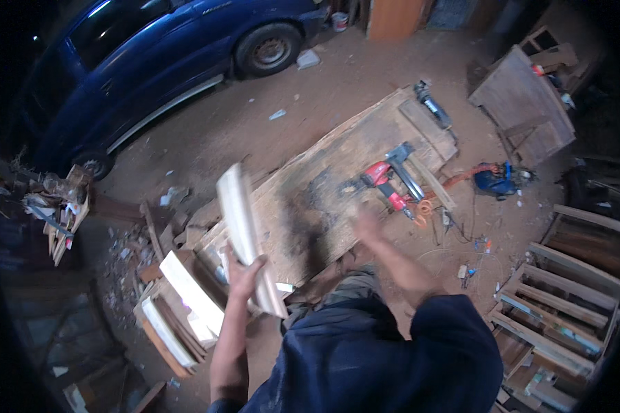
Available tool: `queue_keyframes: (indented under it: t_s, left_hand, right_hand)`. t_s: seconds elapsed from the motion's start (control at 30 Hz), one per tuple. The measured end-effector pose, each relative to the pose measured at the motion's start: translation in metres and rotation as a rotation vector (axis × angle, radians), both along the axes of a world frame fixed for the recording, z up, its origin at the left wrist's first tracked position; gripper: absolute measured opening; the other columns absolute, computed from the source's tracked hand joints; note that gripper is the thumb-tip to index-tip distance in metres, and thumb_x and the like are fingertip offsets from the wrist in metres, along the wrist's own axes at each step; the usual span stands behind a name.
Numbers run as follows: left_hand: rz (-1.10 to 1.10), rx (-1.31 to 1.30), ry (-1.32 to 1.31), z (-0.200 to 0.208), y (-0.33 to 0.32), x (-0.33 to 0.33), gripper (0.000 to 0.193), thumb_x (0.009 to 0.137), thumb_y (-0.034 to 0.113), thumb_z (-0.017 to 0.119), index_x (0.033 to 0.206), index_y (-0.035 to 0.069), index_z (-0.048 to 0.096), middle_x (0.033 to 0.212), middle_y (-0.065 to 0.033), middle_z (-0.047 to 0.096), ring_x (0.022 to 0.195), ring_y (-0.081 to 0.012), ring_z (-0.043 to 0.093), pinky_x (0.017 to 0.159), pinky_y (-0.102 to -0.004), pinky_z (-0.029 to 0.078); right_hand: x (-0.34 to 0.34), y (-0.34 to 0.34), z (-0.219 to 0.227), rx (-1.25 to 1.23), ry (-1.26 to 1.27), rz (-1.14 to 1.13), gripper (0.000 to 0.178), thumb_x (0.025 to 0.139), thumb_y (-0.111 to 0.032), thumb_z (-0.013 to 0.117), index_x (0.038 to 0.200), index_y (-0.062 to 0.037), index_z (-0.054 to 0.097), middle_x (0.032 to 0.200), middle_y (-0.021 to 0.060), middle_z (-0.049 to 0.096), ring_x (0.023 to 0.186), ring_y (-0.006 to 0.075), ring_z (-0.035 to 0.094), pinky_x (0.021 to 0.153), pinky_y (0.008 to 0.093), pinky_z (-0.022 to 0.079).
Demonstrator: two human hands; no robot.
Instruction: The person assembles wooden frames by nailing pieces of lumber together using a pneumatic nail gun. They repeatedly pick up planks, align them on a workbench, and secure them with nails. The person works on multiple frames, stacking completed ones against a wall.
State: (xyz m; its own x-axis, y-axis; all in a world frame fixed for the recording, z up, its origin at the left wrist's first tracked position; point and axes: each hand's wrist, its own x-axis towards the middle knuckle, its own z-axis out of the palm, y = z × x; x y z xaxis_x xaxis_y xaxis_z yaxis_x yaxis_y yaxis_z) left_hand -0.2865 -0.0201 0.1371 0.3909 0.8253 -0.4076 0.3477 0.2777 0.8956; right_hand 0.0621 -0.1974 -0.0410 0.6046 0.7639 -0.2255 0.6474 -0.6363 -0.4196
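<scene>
My left hand (242, 277) is closed around a long pale wooden board (240, 213), held tilted over the left end of the low wooden worktable (365, 131). Over the table's near edge, my right hand (368, 226) is smeared by motion, so its fingers cannot be made out. Just beyond it lies a red and black nail gun (386, 182) with an orange coiled hose (424, 212). A dark power tool (430, 104) rests at the table's far right end.
Pale boards (189, 292) are stacked at my left. Slatted wooden frames (558, 303) stand at the right, and a blue machine (496, 180) sits on the floor with cords nearby. A blue vehicle (165, 62) is parked at the far left. Wood scraps (127, 265) litter the ground.
</scene>
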Motion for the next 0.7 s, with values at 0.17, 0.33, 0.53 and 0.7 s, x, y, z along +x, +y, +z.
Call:
queue_keyframes:
  t_s: [0.17,0.33,0.53,0.7]
  left_hand:
    - [-0.288,0.496,0.512,-0.073,-0.001,0.079,0.132,0.06,0.049,0.091,0.155,-0.014,0.024,0.143,-0.0372,0.049,0.135,-0.0485,0.047,0.117,-0.049,0.037]
    - [-0.616,0.375,0.808,-0.104,0.003,0.165,0.13,0.067,0.042,0.09,0.164,0.006,0.012,0.143,-0.0337,0.041,0.134,-0.049,0.044,0.115,-0.0541,0.036]
    - [-0.768,0.592,0.775,-0.188,-0.004,0.171,0.121,0.074,0.048,0.086,0.165,0.014,0.015,0.149,-0.0301,0.038,0.14,-0.0485,0.037,0.118,-0.0614,0.027]
    - [-0.137,0.748,0.661,-0.189,0.003,0.144,0.102,0.081,0.048,0.081,0.161,0.01,0.03,0.156,-0.0344,0.031,0.143,-0.0529,0.032,0.119,-0.0677,0.019]
  right_hand:
    - [0.103,-0.022,0.0,-0.18,-0.167,-0.204,0.073,0.083,-0.02,0.078,0.147,-0.0014,0.045,0.129,0.0261,0.058,0.128,0.0438,0.053,0.108,0.0498,0.042]
    - [0.143,-0.063,-0.041,-0.191,-0.31,0.04,0.072,0.086,-0.028,0.076,0.145,-0.001,0.046,0.132,0.0246,0.056,0.123,0.0423,0.056,0.103,0.0517,0.042]
    - [0.153,-0.06,-0.033,-0.265,-0.211,0.059,0.071,0.087,-0.031,0.075,0.145,-0.0005,0.047,0.131,0.0227,0.057,0.122,0.0407,0.056,0.102,0.0526,0.042]
    - [0.169,-0.076,-0.022,-0.173,-0.271,0.105,0.071,0.085,-0.029,0.077,0.144,0.0008,0.049,0.133,0.024,0.056,0.123,0.0435,0.054,0.104,0.0523,0.041]
